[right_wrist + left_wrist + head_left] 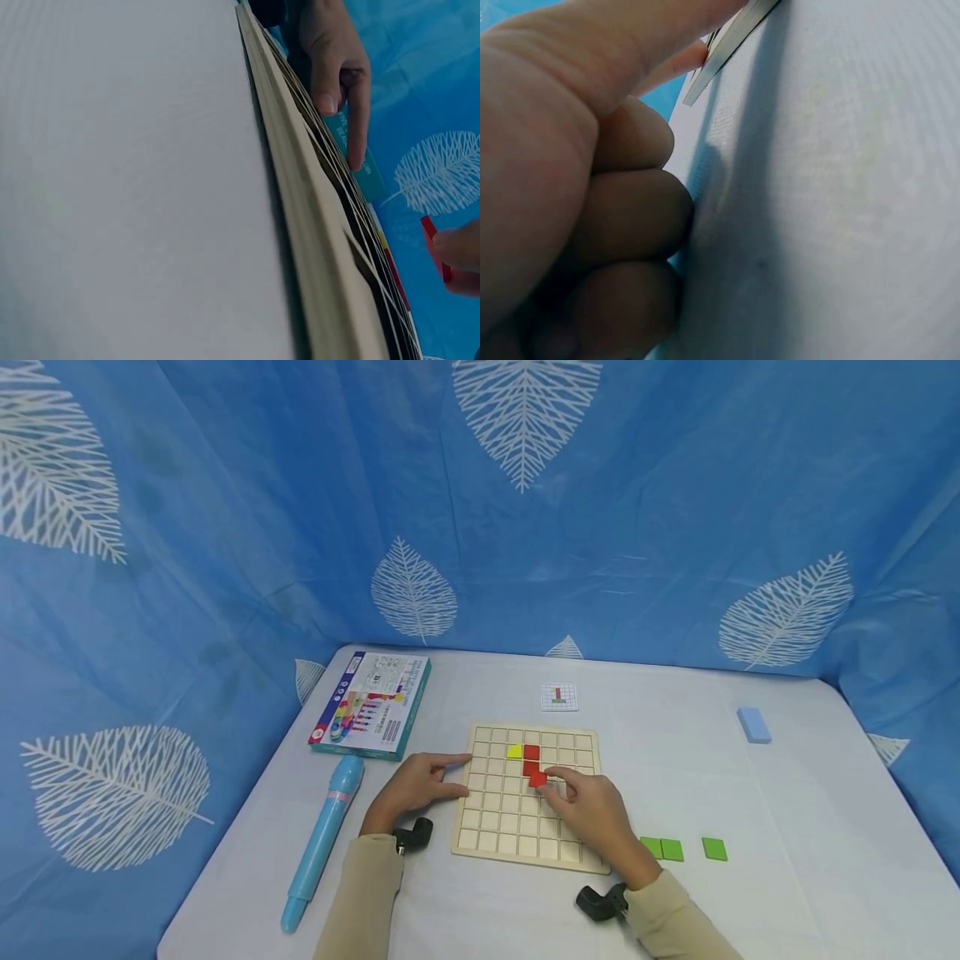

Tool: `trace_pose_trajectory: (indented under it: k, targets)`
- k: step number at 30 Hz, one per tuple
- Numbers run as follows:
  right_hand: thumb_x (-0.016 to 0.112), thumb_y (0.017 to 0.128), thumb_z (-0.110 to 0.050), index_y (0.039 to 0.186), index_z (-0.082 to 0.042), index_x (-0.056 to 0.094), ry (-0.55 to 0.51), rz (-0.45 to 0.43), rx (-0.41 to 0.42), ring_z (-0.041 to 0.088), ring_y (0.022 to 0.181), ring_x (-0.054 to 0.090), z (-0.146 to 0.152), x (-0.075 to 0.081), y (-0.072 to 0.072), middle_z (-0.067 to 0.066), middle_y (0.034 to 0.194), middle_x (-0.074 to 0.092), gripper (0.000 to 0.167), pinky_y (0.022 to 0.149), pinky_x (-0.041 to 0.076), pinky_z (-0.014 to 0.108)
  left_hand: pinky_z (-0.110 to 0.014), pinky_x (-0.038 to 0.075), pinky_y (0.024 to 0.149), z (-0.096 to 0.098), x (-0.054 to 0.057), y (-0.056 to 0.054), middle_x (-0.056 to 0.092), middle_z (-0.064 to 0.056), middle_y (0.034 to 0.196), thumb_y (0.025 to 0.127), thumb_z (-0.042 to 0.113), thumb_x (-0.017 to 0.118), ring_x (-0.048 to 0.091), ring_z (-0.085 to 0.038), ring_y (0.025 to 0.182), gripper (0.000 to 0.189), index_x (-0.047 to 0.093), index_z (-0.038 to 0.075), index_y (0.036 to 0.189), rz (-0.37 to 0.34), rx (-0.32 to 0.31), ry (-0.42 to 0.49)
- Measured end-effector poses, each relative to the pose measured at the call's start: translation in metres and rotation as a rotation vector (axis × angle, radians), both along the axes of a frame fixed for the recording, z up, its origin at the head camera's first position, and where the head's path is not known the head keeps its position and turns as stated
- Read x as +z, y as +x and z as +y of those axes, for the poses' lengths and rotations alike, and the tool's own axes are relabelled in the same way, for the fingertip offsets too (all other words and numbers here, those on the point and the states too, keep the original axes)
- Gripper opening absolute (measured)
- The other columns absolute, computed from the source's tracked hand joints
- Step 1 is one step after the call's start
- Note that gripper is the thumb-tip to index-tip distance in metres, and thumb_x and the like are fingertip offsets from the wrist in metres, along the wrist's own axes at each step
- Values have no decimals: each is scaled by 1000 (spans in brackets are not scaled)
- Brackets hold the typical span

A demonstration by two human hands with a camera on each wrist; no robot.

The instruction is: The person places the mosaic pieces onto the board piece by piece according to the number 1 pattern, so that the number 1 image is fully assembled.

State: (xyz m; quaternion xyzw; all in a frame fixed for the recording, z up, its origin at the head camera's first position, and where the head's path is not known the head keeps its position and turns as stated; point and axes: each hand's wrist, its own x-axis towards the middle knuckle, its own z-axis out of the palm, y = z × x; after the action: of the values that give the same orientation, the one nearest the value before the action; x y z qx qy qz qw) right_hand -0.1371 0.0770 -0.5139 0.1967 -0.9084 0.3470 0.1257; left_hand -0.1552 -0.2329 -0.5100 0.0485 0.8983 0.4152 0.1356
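Note:
A wooden grid board point(487, 841) lies on the white table between the two hands. My right hand point(596, 810) pinches a red square tile point(537, 779) between thumb and fingertips, over the board's middle columns. The right wrist view shows this red tile point(435, 251) tilted and raised above the board. Two more red tiles point(531, 752) sit in the grid, one in front of the other, with a yellow tile point(513, 752) left of the farther one. My left hand point(416, 785) touches the board's left edge with extended thumb and index finger. Its other fingers point(634, 217) are curled under.
Several green tiles point(672, 850) lie right of the board. A small pattern card point(558, 697) lies behind it, and a light blue block point(753, 725) stands far right. To the left are a printed box point(371, 703) and a long blue tube point(322, 843). A blue curtain point(637, 568) surrounds the table.

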Motion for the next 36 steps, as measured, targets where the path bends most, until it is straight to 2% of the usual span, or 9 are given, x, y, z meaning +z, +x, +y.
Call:
trace_pose_trajectory:
  k: [6,14,36]
  targets:
    - [83,87,-28,108,-13,79,-25,-7,16,-2,48,26,-6,-4,0,-21,51,31,27,48,26,23,-26,27,51,0,1,0,36,5,60,79,37,88,33,-13,54,58,70,31,134,7,0,-7]
    - [83,86,-26,107,-13,79,-8,-34,9,-2,49,27,-11,-8,-1,-20,50,31,25,48,25,23,-26,26,52,1,2,0,36,5,60,80,37,88,33,-13,55,58,70,31,134,10,6,-17]
    - [83,86,-27,111,-10,80,95,14,4,1,48,27,-13,-10,1,-20,49,29,30,46,26,24,-26,26,52,1,2,1,37,4,60,79,38,89,33,-13,55,58,70,32,134,-2,12,-7]
